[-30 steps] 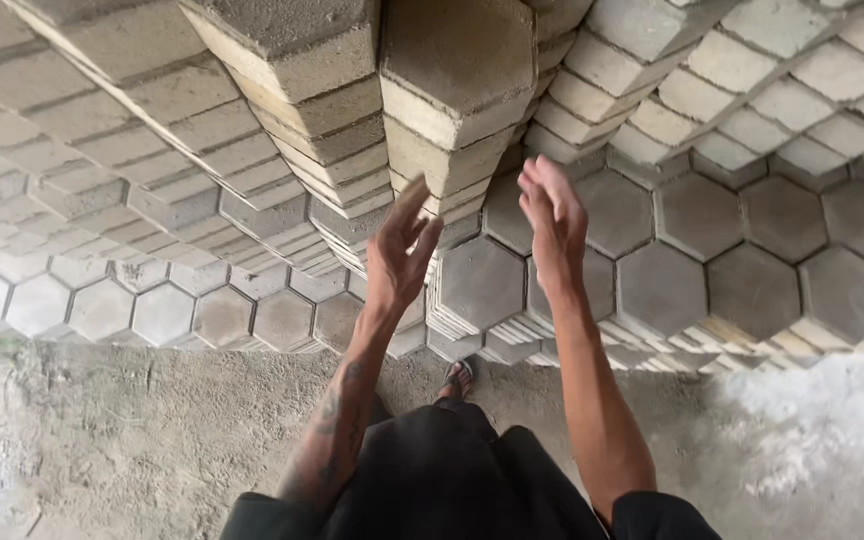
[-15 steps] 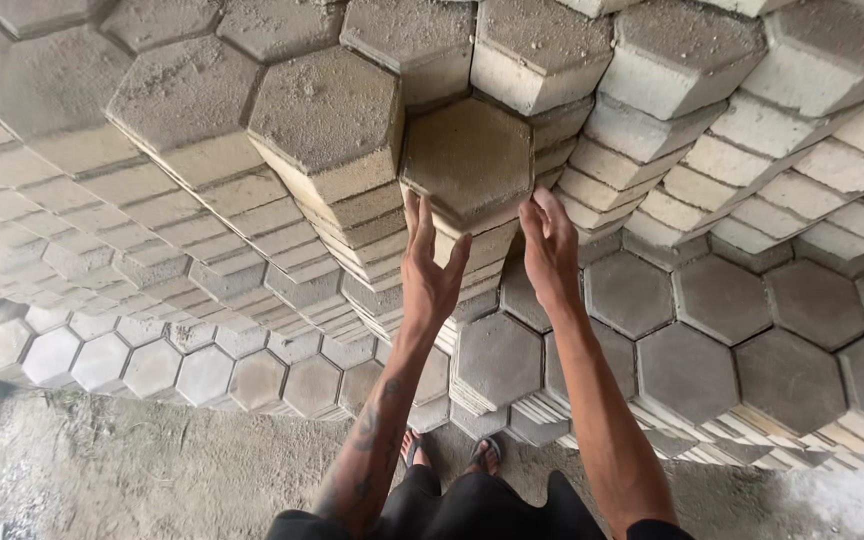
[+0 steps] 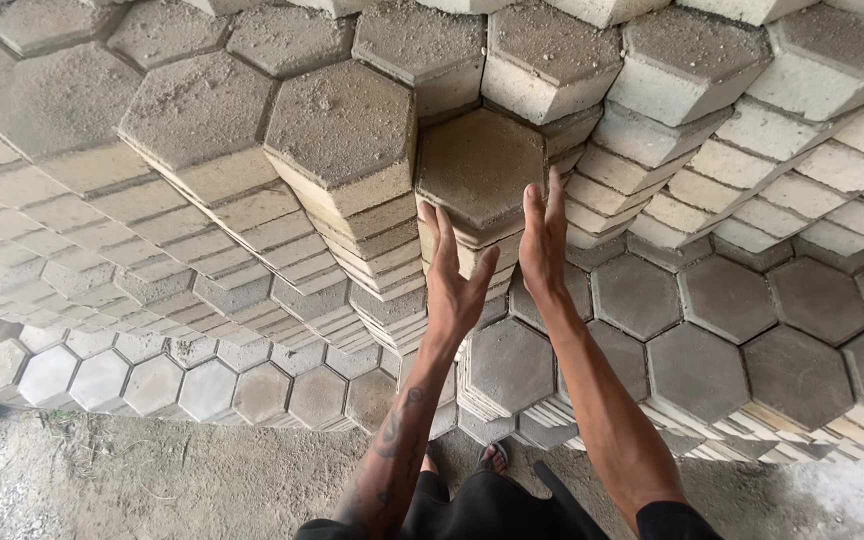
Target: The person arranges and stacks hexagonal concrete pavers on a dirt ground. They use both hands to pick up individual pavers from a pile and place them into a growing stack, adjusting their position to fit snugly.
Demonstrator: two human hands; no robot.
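Both my hands reach up toward a stack of grey hexagonal concrete paving blocks. The top block [image 3: 479, 165] of a shorter stack sits just above my fingertips. My left hand [image 3: 455, 275] is spread open, palm turned to the right, just below that block's left edge. My right hand [image 3: 545, 240] is flat with fingers together, its tips touching the block's right side. Neither hand holds anything.
Tall stacks of hexagonal blocks [image 3: 342, 130] rise on the left and at the back. Lower stacks [image 3: 722, 300] lie to the right. Rough concrete ground [image 3: 152, 480] is at the bottom left. My feet in sandals [image 3: 492, 458] stand by the stacks.
My view has tilted upward, showing more of the tall stacks. Both hands have risen toward the top block of the shorter stack.
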